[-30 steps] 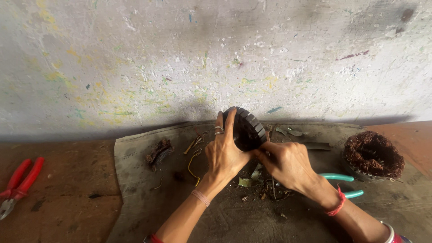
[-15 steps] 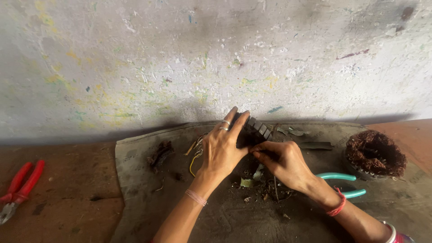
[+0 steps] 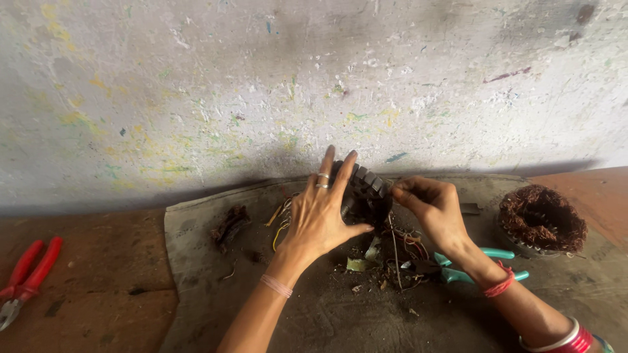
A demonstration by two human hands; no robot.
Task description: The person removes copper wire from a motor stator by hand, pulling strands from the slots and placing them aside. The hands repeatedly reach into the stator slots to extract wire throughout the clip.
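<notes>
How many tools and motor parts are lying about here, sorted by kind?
Pliers: 2, red-handled pliers and teal-handled pliers
Motor cores: 2, dark slotted core under the left hand and right hand, and copper-wound core
Total: 4

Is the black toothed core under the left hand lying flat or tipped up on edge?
Tipped up. The toothed core stands on edge, its ribbed rim showing above the left hand, while the right hand pinches beside it.

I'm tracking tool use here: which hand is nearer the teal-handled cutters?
Right. The right hand is just above the teal-handled cutters, its wrist lying over the handles. The left hand presses on the dark slotted motor core, farther left.
</notes>
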